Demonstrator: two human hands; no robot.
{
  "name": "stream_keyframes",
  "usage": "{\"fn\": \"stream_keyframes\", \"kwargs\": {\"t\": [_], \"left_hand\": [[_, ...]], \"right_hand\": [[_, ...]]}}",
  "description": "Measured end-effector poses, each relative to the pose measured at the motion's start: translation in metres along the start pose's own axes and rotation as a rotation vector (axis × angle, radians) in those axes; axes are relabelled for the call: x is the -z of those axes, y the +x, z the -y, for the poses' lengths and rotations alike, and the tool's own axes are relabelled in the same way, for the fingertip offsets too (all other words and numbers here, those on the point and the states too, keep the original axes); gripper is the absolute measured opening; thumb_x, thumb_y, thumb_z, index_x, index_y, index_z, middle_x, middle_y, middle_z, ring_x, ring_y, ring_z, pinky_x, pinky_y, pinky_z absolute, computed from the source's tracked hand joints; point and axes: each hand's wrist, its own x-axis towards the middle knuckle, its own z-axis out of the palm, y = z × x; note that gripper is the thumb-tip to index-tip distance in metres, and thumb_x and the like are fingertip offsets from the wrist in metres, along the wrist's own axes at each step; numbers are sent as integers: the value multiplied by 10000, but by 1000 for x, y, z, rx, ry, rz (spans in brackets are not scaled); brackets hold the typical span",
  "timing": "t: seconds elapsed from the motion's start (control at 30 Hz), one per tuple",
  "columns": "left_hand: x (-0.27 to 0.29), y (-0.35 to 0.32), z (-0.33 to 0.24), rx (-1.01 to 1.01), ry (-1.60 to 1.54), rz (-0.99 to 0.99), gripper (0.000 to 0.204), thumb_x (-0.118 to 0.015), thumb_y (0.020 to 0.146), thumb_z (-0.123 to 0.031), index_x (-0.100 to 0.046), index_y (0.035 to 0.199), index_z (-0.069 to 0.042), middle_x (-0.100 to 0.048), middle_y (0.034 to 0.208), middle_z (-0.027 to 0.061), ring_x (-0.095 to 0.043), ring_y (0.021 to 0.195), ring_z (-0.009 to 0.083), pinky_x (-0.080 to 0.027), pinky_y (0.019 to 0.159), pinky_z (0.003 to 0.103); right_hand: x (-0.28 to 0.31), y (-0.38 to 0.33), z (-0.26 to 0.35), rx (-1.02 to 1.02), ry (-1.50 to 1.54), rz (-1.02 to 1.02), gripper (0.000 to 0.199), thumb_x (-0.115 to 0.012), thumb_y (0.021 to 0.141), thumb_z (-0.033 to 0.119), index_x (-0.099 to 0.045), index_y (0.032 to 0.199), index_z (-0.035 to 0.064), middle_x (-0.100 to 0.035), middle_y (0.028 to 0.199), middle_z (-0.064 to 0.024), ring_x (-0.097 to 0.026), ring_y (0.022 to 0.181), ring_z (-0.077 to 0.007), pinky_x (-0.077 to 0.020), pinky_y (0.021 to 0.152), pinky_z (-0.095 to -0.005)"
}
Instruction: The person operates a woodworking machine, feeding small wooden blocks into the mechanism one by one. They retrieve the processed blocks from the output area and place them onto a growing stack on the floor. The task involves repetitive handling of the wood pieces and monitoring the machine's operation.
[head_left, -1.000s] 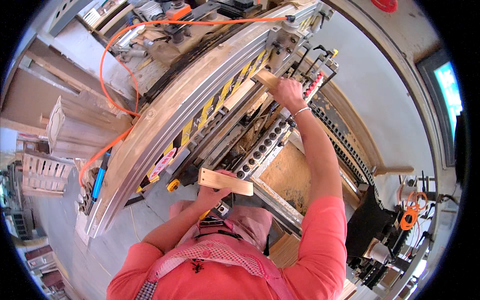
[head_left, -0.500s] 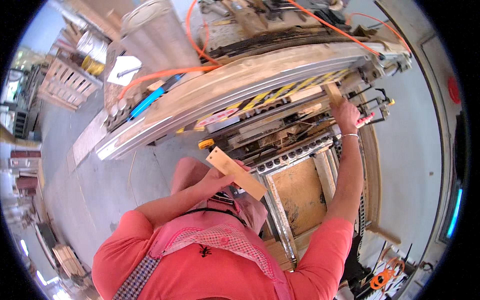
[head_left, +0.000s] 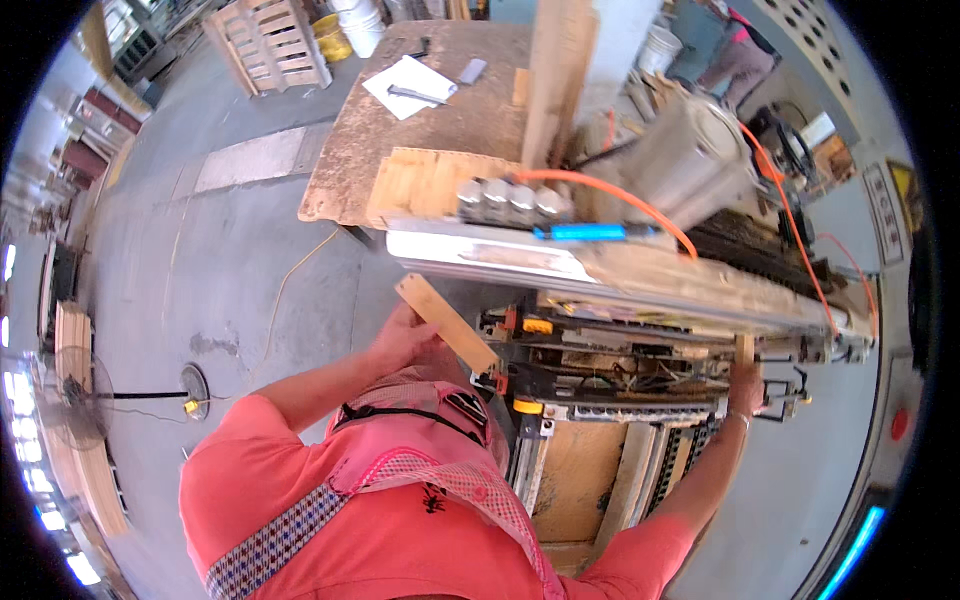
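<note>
My left hand (head_left: 400, 338) is closed around a flat, pale wooden slat (head_left: 447, 322) with small holes at one end, held in front of my waist, just left of a machine. My right arm reaches across to the machine's right side. There my right hand (head_left: 743, 388) grips a smaller-looking piece of wood (head_left: 745, 350), mostly covered by the fingers. The machine (head_left: 620, 375) has dark bars, clamps and yellow-orange parts on its left end. A long beam (head_left: 640, 275) with a metal edge crosses just beyond it.
On the beam's left end lie a blue tool (head_left: 590, 232) and several silver cylinders (head_left: 510, 200). An orange hose (head_left: 620, 195) loops above. Behind stand a brown table (head_left: 340, 170) with papers and a large bucket (head_left: 690, 155). A fan (head_left: 80, 400) is at far left. Another person (head_left: 740, 55) stands far right.
My view has swung left, so the brown table and the fan now show. Both hands keep hold of their wood pieces. The right hand stays at the machine's right side.
</note>
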Motion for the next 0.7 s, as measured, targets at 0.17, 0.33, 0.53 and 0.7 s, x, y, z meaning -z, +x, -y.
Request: {"fn": "stream_keyframes", "kwargs": {"t": [0.17, 0.33, 0.53, 0.7], "left_hand": [[117, 67, -58, -221, 302, -321, 289, -524, 881, -148, -545, 1145, -31, -625, 960, 16, -575, 862, 118, -480, 732, 280], [232, 183, -77, -325, 461, -666, 321, -515, 884, -237, -617, 1103, -26, -666, 871, 58, -580, 762, 91, -464, 659, 267], [279, 297, -71, -140, 463, -701, 344, -535, 868, -284, -624, 1118, -66, -676, 904, 68, -614, 802, 129, -475, 708, 296], [284, 335, -53, -99, 554, -722, 348, -539, 861, -293, -618, 1140, -101, -670, 984, 85, -624, 873, 175, -475, 777, 325]], "right_hand": [[4, -46, 14, -74, 27, -287, 564, -625, 796, 412, -511, 1226, 66, -573, 1128, -190, -539, 1024, -359, -447, 853, -443], [17, -121, 29, -102, 138, -128, 431, -651, 780, 323, -612, 1100, 37, -629, 1026, -167, -588, 932, -352, -468, 785, -441], [2, -213, 26, -22, 197, -4, 310, -693, 744, 203, -653, 989, 18, -663, 890, -171, -622, 833, -357, -482, 699, -433], [11, -267, 26, -225, 335, 163, 282, -724, 711, 177, -659, 941, 27, -664, 860, -168, -644, 808, -297, -480, 675, -394]]}}
